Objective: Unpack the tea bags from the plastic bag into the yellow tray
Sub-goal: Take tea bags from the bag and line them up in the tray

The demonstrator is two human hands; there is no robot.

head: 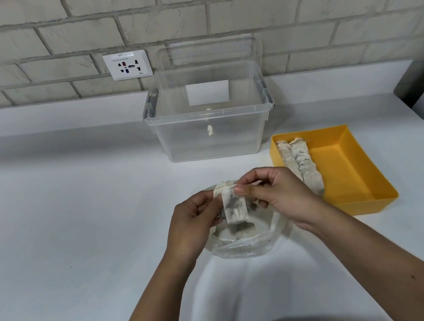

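A clear plastic bag [245, 243] lies on the white counter just in front of me, with several pale tea bags inside. Above it hangs one tea bag [234, 206], pinched at its top from both sides. My left hand [192, 223] pinches its left corner, and my right hand [279, 194] pinches the right corner between thumb and forefinger. To the right stands the yellow tray [349, 167]. A row of tea bags [301, 165] leans along the tray's left wall.
A clear plastic storage bin [210, 122] stands behind the bag, near the brick wall, with its lid leaning behind it. A wall socket [127, 65] sits to the left of it. The counter's right edge runs just past the tray.
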